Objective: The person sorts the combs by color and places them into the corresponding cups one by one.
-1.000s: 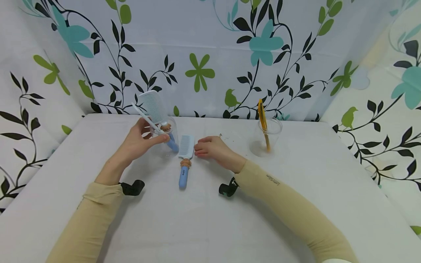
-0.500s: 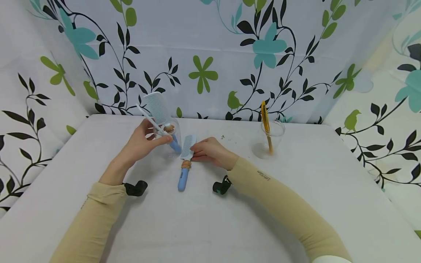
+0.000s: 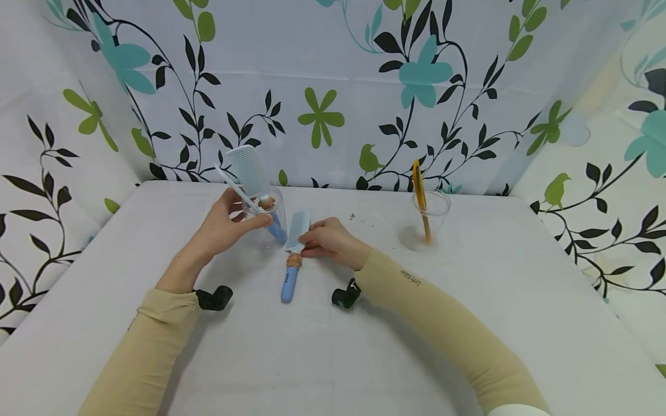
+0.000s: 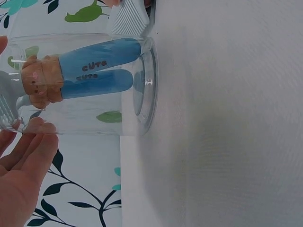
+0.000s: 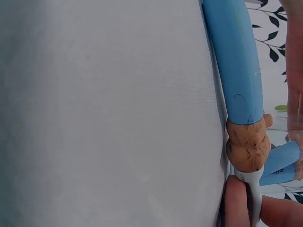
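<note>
My left hand (image 3: 224,222) grips a clear cup (image 3: 281,215) near its rim, thumb on the near side. Two combs (image 3: 248,170) stand in it, light heads up; the left wrist view shows their blue handles (image 4: 102,54) and brown bear-shaped collars (image 4: 42,80). Just right of the cup, a similar comb (image 3: 290,283) lies with its handle toward me. My right hand (image 3: 335,240) pinches its toothed head from the right side. Up close in the right wrist view, finger and thumb sit on either side of the neck below the bear collar (image 5: 247,146).
Back right stands a second clear cup (image 3: 439,211) holding a slim yellow item (image 3: 419,190). A leaf-patterned cloth (image 3: 333,52) hangs behind the white table (image 3: 322,346). Small dark specks (image 3: 352,217) lie beyond my right hand.
My right hand has moved left onto the lying comb's head and taken it between finger and thumb; the comb has tilted slightly. My left hand keeps its grip on the cup.
</note>
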The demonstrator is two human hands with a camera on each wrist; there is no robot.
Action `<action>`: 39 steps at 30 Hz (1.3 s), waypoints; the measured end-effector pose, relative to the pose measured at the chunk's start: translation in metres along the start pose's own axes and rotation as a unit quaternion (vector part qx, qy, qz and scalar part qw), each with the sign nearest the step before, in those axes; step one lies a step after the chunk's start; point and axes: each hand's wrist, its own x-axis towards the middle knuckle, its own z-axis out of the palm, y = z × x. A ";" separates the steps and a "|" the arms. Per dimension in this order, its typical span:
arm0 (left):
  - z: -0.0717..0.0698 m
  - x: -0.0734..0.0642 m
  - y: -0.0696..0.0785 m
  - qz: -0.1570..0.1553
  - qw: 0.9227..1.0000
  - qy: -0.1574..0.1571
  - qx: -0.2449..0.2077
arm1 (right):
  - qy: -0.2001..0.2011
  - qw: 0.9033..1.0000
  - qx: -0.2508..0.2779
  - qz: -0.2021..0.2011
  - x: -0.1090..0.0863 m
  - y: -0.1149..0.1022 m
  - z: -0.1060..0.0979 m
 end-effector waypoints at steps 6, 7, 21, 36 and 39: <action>0.001 0.000 0.000 0.001 1.000 0.000 0.002 | 0.015 1.000 0.011 -0.021 -0.002 -0.002 -0.003; 0.001 0.001 0.000 0.002 1.000 0.000 0.003 | 0.021 0.999 0.014 -0.029 -0.003 -0.003 -0.004; 0.001 0.000 0.000 0.000 1.000 -0.001 0.004 | 0.098 0.964 -0.024 -0.245 -0.025 -0.023 -0.013; 0.001 0.000 0.001 -0.006 1.000 -0.003 0.003 | 0.164 0.809 -0.117 -0.552 -0.070 -0.061 0.001; 0.001 -0.001 0.002 -0.006 1.000 -0.003 0.003 | 0.159 0.789 -0.114 -0.582 -0.076 -0.066 0.008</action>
